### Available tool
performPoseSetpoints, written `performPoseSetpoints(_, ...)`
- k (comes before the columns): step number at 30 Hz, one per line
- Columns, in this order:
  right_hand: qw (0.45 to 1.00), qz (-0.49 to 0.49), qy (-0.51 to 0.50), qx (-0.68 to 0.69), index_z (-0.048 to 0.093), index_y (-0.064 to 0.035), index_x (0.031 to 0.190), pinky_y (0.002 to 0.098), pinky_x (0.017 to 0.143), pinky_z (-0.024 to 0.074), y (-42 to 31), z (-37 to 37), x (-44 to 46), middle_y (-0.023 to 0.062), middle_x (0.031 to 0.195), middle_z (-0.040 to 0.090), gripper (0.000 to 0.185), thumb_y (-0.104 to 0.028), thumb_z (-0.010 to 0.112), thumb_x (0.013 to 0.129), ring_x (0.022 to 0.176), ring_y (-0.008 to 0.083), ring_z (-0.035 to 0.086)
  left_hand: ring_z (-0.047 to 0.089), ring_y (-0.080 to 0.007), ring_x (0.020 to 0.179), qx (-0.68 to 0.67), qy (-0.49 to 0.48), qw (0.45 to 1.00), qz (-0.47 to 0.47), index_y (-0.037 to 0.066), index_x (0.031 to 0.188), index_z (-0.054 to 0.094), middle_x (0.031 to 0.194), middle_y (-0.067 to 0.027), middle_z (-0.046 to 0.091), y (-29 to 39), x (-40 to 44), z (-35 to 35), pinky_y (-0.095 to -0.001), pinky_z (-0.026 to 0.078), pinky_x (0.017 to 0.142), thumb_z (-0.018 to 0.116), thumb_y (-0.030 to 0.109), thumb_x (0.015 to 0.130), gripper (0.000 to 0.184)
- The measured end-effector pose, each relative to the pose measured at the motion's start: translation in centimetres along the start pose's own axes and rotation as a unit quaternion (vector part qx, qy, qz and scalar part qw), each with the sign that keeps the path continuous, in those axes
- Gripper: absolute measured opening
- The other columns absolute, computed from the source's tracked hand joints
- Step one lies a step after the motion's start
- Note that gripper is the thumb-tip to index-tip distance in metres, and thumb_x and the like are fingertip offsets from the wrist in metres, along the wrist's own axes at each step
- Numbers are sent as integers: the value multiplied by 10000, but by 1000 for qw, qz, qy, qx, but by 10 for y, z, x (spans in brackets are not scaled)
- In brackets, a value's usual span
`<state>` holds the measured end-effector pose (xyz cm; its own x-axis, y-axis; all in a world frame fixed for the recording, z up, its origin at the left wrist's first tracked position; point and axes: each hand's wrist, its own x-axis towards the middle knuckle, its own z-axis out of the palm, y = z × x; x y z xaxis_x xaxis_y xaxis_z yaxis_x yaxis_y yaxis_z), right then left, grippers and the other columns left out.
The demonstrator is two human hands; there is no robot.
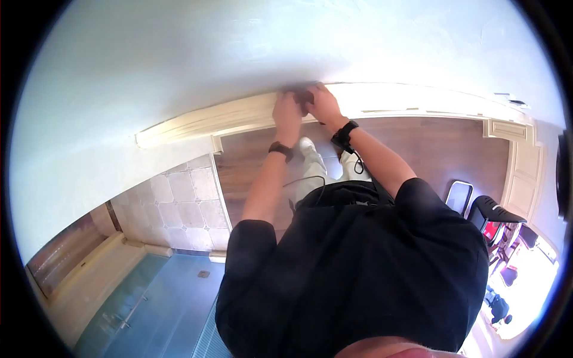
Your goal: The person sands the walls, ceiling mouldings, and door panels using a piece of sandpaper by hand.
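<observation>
Both hands meet at the cream ledge (pixel 239 113) along the pale wall, near the top centre. A small dark brown object (pixel 304 100) sits between them. My left hand (pixel 287 110) has its fingers closed against the object's left side. My right hand (pixel 324 105) is curled over its right side, with fingertips at the line where ledge and wall meet. What the object is, I cannot make out. A dark band is on my left wrist, and a black device with a cord is on my right wrist.
Below the ledge is a brown wood floor (pixel 418 143). Pale floor tiles (pixel 185 200) and a blue-grey glass panel (pixel 173 298) are at the lower left. A black chair (pixel 495 212) stands at the right, with a person (pixel 497 305) farther off at the lower right.
</observation>
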<state>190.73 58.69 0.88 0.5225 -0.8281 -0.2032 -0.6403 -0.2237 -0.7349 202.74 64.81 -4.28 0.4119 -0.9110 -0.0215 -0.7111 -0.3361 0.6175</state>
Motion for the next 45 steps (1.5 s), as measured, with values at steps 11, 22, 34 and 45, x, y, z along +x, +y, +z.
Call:
performPoseSetpoints(11, 983, 120, 129, -56, 637, -93, 1120, 412, 850, 508, 131, -73, -40, 170, 1118, 603, 367, -88, 619, 753, 987, 365, 606, 604, -357, 874, -50, -53, 988, 135, 14, 937, 565, 1003, -164, 551, 117, 1, 102, -459, 511, 735, 501, 60, 849, 118)
performPoseSetpoints(22, 992, -15, 107, -68, 591, -72, 1145, 441, 834, 510, 95, -27, -17, 156, 1107, 548, 419, -90, 643, 730, 1011, 363, 568, 607, -380, 916, -20, -63, 997, 36, 24, 999, 571, 1057, -194, 586, 67, -1, 59, -471, 493, 768, 496, 85, 874, 158)
performPoseSetpoints(34, 997, -37, 67, -28, 590, -92, 1165, 429, 804, 515, 119, -35, -23, 133, 1089, 561, 424, -103, 650, 746, 955, 357, 594, 606, -375, 928, 73, -147, 986, 37, 11, 1023, 552, 1076, -200, 572, 75, 9, 68, -470, 501, 801, 433, 93, 911, 182)
performPoseSetpoints(45, 989, 41, 136, -37, 639, -91, 1087, 442, 813, 509, 114, -50, -32, 171, 1052, 566, 333, -72, 622, 755, 957, 376, 594, 595, -365, 907, -67, -178, 979, 68, 26, 962, 545, 1020, -183, 571, 91, 16, 67, -437, 495, 786, 464, 140, 898, 154)
